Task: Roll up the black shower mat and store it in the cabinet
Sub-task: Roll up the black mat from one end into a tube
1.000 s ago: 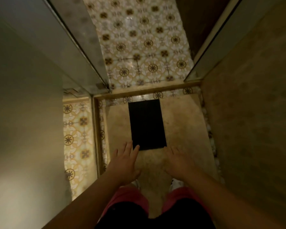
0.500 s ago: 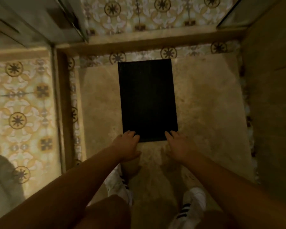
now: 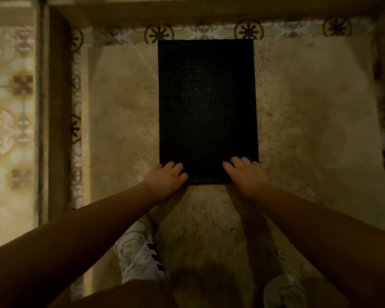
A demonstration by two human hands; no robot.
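Observation:
The black shower mat [image 3: 207, 103] lies flat on the beige stone shower floor, long side running away from me, its surface a fine grid. My left hand [image 3: 168, 182] covers the mat's near left corner, fingers curled over the edge. My right hand [image 3: 246, 176] covers the near right corner the same way. Both hands grip the near short edge, which still lies flat on the floor. No cabinet is in view.
A raised stone curb [image 3: 53, 107] bounds the shower floor on the left and another runs along the far side [image 3: 209, 10]. Patterned tiles [image 3: 11, 96] lie beyond the left curb. My white shoes [image 3: 140, 252] stand just behind the hands.
I have crouched closer, so the mat looks larger. Both hands moved forward from hovering above the floor onto the mat's near corners.

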